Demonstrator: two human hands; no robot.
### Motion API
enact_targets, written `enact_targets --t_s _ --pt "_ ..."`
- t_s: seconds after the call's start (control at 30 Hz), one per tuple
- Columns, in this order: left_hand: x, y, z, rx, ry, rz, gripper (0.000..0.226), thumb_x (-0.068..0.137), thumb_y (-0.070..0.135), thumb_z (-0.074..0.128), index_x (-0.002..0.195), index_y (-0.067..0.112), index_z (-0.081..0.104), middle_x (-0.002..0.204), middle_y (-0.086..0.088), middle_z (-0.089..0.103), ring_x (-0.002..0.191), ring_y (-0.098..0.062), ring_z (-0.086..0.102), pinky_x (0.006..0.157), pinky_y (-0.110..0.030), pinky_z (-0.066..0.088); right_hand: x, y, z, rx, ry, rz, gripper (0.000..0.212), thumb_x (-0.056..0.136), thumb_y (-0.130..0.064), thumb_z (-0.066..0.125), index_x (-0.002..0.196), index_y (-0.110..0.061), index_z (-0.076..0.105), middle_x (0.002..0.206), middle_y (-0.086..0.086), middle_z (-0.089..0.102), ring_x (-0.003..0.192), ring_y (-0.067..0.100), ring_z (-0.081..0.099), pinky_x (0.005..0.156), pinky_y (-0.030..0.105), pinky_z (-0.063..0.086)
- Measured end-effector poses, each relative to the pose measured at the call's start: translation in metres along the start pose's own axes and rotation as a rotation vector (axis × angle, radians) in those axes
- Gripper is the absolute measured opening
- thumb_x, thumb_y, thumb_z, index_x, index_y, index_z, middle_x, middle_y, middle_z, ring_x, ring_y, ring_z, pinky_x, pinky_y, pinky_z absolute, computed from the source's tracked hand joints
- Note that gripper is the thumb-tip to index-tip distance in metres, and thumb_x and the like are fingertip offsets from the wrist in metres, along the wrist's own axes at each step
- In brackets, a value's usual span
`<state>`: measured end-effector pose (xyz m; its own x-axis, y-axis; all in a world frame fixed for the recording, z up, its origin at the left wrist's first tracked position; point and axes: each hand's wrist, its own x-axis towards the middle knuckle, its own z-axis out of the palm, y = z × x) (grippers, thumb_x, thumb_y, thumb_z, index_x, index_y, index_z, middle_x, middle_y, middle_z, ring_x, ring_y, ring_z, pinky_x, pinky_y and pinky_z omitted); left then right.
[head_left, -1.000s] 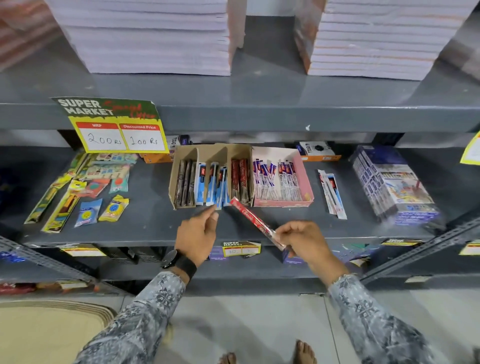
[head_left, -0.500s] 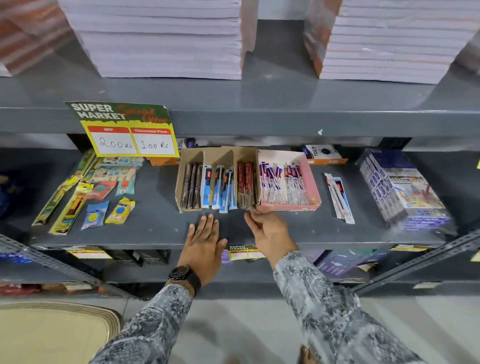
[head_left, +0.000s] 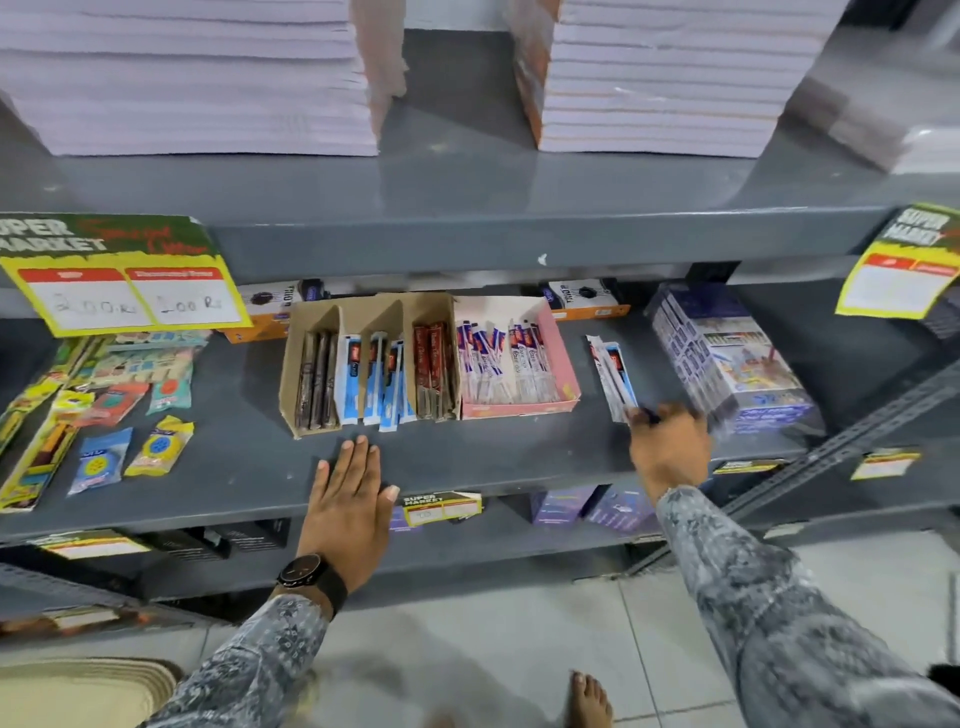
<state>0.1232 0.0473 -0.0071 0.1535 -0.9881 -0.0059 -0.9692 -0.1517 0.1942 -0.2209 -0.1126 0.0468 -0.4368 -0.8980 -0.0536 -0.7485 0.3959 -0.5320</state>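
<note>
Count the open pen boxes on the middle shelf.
2: a brown divided box ahead of the left hand, and a pink box against its right side. Others may hide behind.

We have a bare strip of shelf (head_left: 234, 467) along the front, before the cardboard box (head_left: 290, 374) and the pink box (head_left: 563, 358). Between the pink box and the blue carton (head_left: 727, 364) the gap is narrow, and loose pen packets (head_left: 610, 374) lie in it. The upper shelf (head_left: 467, 244) hangs low over the boxes.
</note>
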Motion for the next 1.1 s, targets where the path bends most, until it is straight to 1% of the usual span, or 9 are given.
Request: enact_targets --t_s 0.1,0.27,0.43,0.57,0.63,0.73,0.87,1.0,1.1 --pt "-0.001 0.000 -0.003 -0.014 -0.014 0.005 0.094 0.087 0.060 -0.021 0.156 0.006 0.014 0.167 -0.008 0.006 0.155 -0.022 -0.002 0.125 -0.044 -0.005 0.011 0.003 0.000 -0.066 -0.046 0.012 0.041 0.092 -0.041 0.063 0.118 -0.010 0.070 0.131 0.025 0.055 0.119 0.047 0.054 0.098 0.054 0.046" --pt "0.001 -0.001 -0.004 -0.004 -0.045 0.000 0.088 0.089 0.058 -0.015 0.157 0.008 0.009 0.166 -0.005 -0.001 0.154 -0.020 -0.007 0.125 -0.042 -0.007 0.016 0.003 0.001 0.048 -0.045 -0.008 0.029 0.084 -0.035 0.070 0.099 -0.012 0.078 0.101 0.019 0.075 0.094 0.042 0.069 0.080 0.043 0.052" --pt "0.000 0.000 -0.007 -0.004 -0.062 -0.002 0.080 0.092 0.053 -0.005 0.156 0.007 0.009 0.167 -0.006 0.000 0.154 -0.020 -0.007 0.125 -0.043 -0.007 0.008 0.011 0.003 0.239 0.139 0.011 0.015 0.086 -0.028 0.075 0.090 -0.015 0.081 0.086 0.018 0.077 0.069 0.035 0.062 0.070 0.032 0.045" --pt "0.004 0.001 -0.012 -0.069 -0.113 -0.042 0.065 0.104 0.045 0.017 0.158 0.010 0.011 0.168 -0.007 -0.001 0.155 -0.019 -0.009 0.125 -0.043 -0.008 0.000 0.010 -0.002 0.404 0.250 -0.133 0.004 0.093 -0.019 0.067 0.090 -0.017 0.069 0.076 0.008 0.072 0.073 0.033 0.070 0.067 0.030 0.046" --pt "0.007 0.005 -0.021 -0.238 -0.095 -0.077 0.059 0.104 0.040 0.036 0.156 0.012 0.025 0.167 -0.008 0.014 0.156 -0.021 0.004 0.126 -0.041 -0.001 -0.014 0.001 -0.007 0.544 0.202 -0.317 0.004 0.096 -0.021 0.063 0.093 -0.024 0.064 0.076 0.000 0.071 0.069 0.023 0.071 0.061 0.035 0.055" --pt "0.006 0.020 -0.044 -0.806 -0.035 -0.241 0.044 0.097 0.050 0.052 0.130 0.023 0.063 0.135 -0.004 0.065 0.133 -0.021 0.055 0.110 -0.033 0.041 -0.047 -0.021 -0.006 0.620 0.146 -0.704 0.003 0.094 -0.021 0.068 0.092 -0.022 0.069 0.088 -0.008 0.076 0.073 0.003 0.071 0.068 0.020 0.056" --pt "0.012 0.037 -0.071 -1.688 -0.273 -0.462 0.063 0.093 0.067 0.040 0.121 0.014 0.060 0.115 -0.013 0.075 0.111 -0.031 0.070 0.091 -0.042 0.056 -0.082 -0.038 0.012 0.429 0.030 -1.187 0.004 0.086 -0.008 0.075 0.082 -0.009 0.075 0.097 0.004 0.078 0.087 0.016 0.074 0.077 0.027 0.059" --pt "0.011 0.034 -0.079 -1.784 -0.119 -0.533 0.042 0.092 0.038 0.064 0.114 0.002 0.062 0.109 -0.025 0.074 0.099 -0.033 0.074 0.077 -0.038 0.062 -0.089 -0.040 0.023 0.280 -0.028 -1.318 0.008 0.080 -0.001 0.081 0.078 -0.008 0.076 0.104 0.005 0.078 0.090 0.017 0.074 0.084 0.027 0.059" --pt "0.006 0.030 -0.079 -1.766 -0.039 -0.559 0.025 0.088 0.017 0.070 0.106 0.000 0.069 0.099 -0.025 0.076 0.090 -0.033 0.076 0.068 -0.032 0.062 -0.094 -0.044 0.025 0.350 -0.173 -1.199 0.009 0.077 -0.004 0.085 0.078 -0.008 0.077 0.102 0.002 0.078 0.089 0.008 0.072 0.087 0.016 0.054"
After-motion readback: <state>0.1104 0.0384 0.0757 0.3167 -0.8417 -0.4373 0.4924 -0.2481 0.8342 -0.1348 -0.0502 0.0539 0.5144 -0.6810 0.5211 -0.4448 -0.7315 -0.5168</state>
